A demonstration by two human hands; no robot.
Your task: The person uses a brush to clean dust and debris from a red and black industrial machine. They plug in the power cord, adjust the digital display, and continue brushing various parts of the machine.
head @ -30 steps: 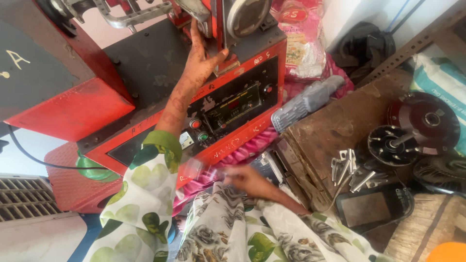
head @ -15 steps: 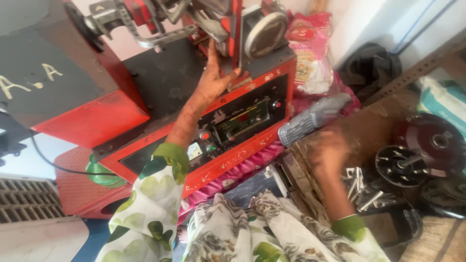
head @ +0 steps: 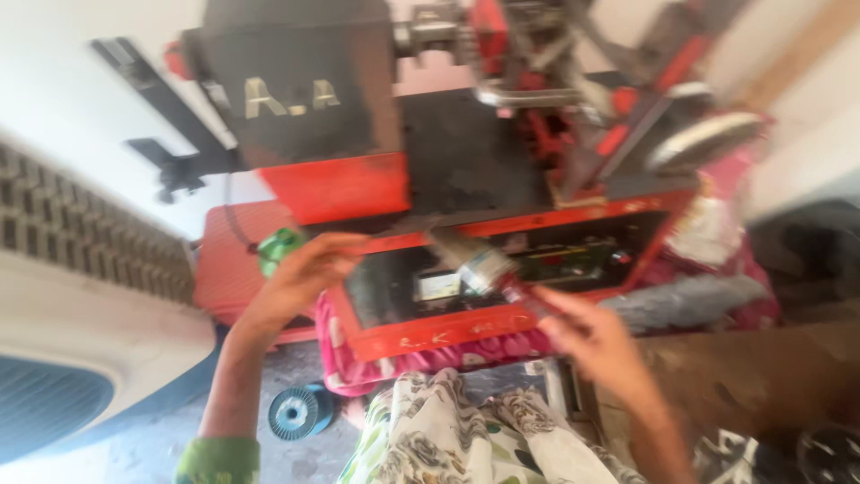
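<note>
Right hand grips a red-handled tool, possibly a brush given the blur, its tip over the red machine's open black panel, while the left hand curls, fingers closed, at the panel's left edge.

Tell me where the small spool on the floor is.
Head view, lower left: the spool lies on the floor under the red machine, beside the left forearm.

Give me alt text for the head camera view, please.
Blurred view down at a red and black machine: the right hand holds a bottle-like tool against its open front panel, while the left hand grips the panel's left edge near a green object.
</note>
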